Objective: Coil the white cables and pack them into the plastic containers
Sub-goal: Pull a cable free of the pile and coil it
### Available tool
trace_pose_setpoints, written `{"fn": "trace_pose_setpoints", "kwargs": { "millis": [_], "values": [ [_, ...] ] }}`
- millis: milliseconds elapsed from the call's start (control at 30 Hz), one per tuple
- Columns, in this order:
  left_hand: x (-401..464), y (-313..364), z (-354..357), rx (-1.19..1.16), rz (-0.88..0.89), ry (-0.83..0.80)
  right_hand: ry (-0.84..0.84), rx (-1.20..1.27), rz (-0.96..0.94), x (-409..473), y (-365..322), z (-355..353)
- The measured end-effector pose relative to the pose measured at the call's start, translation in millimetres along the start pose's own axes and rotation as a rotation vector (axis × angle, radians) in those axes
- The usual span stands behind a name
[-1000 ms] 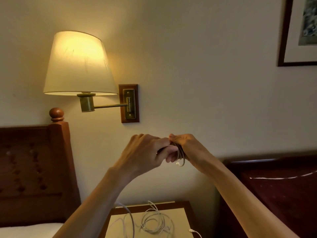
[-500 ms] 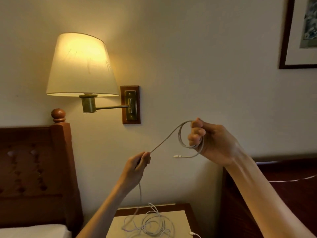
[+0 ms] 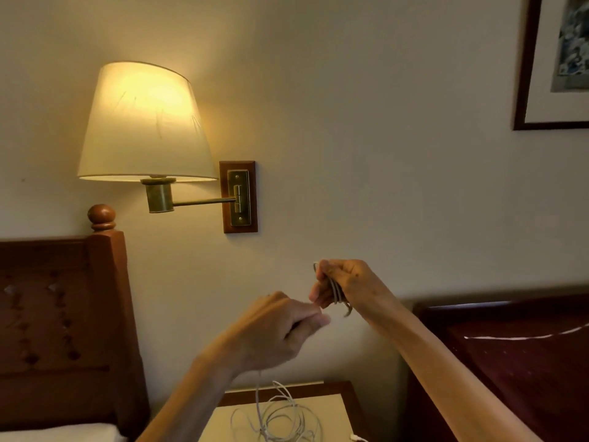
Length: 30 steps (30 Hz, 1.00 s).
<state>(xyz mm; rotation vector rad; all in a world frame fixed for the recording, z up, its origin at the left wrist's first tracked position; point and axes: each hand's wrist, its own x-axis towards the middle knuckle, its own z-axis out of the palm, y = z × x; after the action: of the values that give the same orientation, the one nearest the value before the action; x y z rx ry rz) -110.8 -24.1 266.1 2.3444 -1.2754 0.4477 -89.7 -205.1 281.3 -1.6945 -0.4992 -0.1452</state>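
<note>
My right hand [image 3: 347,283] is raised in front of the wall, fingers closed around several loops of a white cable [image 3: 336,290]. My left hand [image 3: 280,330] is just below and left of it, blurred, pinching the same cable's free run, which drops from under the hand to a loose tangle of white cable [image 3: 280,419] lying on the nightstand [image 3: 334,409]. A white plug end [image 3: 354,437] lies at the nightstand's right edge. No plastic container is in view.
A lit wall lamp [image 3: 143,122] on a brass arm hangs upper left. A wooden headboard [image 3: 60,314] with a pillow corner stands at left, a dark wooden headboard [image 3: 510,346] at right, and a framed picture [image 3: 554,62] hangs top right.
My left hand, which had drawn the cable out down and left, has come back up beside the right hand. The right hand has dropped lower and now holds tighter loops.
</note>
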Motion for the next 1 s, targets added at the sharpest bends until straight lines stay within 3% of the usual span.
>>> {"fn": "trace_pose_setpoints", "kwargs": {
  "millis": [133, 300, 400, 500, 567, 667, 767, 867, 1000],
  "values": [
    [-2.0, -2.6, -15.4, 0.08, 0.032, -0.011, 0.001, 0.068, 0.039, 0.2, 0.3, 0.1],
    [-12.7, -4.5, -7.9, 0.147, -0.135, -0.342, 0.059, 0.58, 0.188, 11.1, -3.9, -19.9],
    [-21.9, -14.4, -8.8, 0.144, -0.204, -0.32, 0.024, 0.408, 0.203, 9.4, -1.7, -28.1],
    [-17.9, -7.2, -6.7, 0.048, -0.083, -0.309, -0.069, 0.29, 0.178, 4.1, 2.5, -15.0],
    [-9.6, -2.5, -5.4, 0.013, 0.018, -0.17, -0.152, 0.208, 0.149, -0.7, 3.7, -2.7],
    [-3.4, -9.8, -12.1, 0.132, 0.137, 0.188, -0.198, 0.077, 0.095, -8.8, 3.7, 7.9],
    [-1.4, -21.7, -16.2, 0.219, 0.126, 0.401, -0.224, 0.065, 0.056, -15.1, 3.4, 15.6],
    [4.8, -31.2, -12.1, 0.152, 0.073, 0.525, -0.19, 0.179, 0.075, -17.0, 2.3, 22.7],
    [13.6, -39.7, -1.4, -0.05, 0.049, 0.56, -0.163, 0.402, 0.156, -16.8, -8.8, 14.9]
  ]
}}
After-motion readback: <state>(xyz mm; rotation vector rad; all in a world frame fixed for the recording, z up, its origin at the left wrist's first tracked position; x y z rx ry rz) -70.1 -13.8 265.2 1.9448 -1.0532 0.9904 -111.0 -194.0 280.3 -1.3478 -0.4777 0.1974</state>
